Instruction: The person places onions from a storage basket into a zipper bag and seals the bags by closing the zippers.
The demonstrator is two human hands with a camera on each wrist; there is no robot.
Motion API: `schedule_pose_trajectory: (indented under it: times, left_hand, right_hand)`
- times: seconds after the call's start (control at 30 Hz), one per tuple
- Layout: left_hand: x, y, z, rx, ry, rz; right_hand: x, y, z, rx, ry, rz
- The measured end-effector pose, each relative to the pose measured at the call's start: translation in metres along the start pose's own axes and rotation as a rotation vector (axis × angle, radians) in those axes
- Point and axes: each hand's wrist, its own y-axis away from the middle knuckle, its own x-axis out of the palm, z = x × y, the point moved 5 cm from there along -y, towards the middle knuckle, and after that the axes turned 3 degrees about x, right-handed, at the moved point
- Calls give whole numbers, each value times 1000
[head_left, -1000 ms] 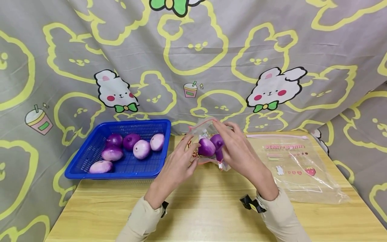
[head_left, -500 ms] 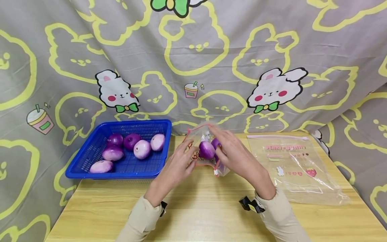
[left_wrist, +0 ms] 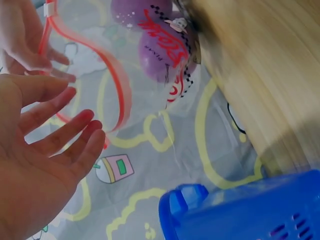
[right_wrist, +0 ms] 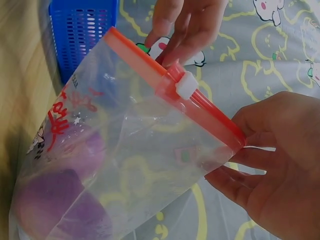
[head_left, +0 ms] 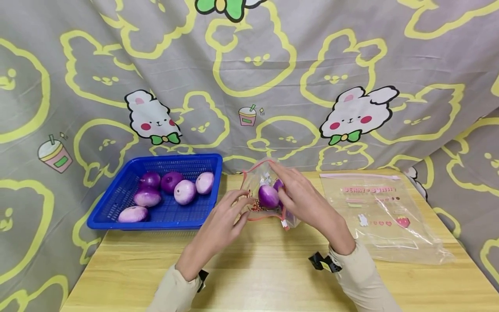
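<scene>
A clear zip bag (head_left: 254, 174) with a red-edged mouth stands mid-table, and purple onions (head_left: 268, 197) lie inside it. My right hand (head_left: 308, 195) pinches the corner of the bag's mouth; in the right wrist view its fingertips are on the red zip strip (right_wrist: 220, 122), past a white slider (right_wrist: 186, 86). My left hand (head_left: 222, 221) is at the bag's left side, holding nothing. In the left wrist view its fingers (left_wrist: 75, 117) are spread and loosely bent beside the open mouth. Red lettering and a checkered print mark the bag's side.
Left of the bag, a blue plastic basket (head_left: 148, 226) holds several purple and whitish onions (head_left: 184, 192). A flat clear zip bag (head_left: 386, 236) with pink print lies on the table's right. A patterned cloth (head_left: 273, 104) hangs right behind the wooden table (head_left: 269, 277).
My left hand has drawn back from the bag's left edge, down and left. The bag's mouth has opened wider toward me; my right hand still holds its right side.
</scene>
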Motion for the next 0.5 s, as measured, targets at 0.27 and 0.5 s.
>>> schedule_pose_trajectory:
  times: [0.27, 0.5]
  left_hand:
    - [-9, 11, 10, -8, 6, -74]
    - [-15, 19, 24, -44, 13, -100]
  right_hand:
    - [4, 0, 0, -15, -9, 9]
    - [5, -1, 0, -22, -9, 3]
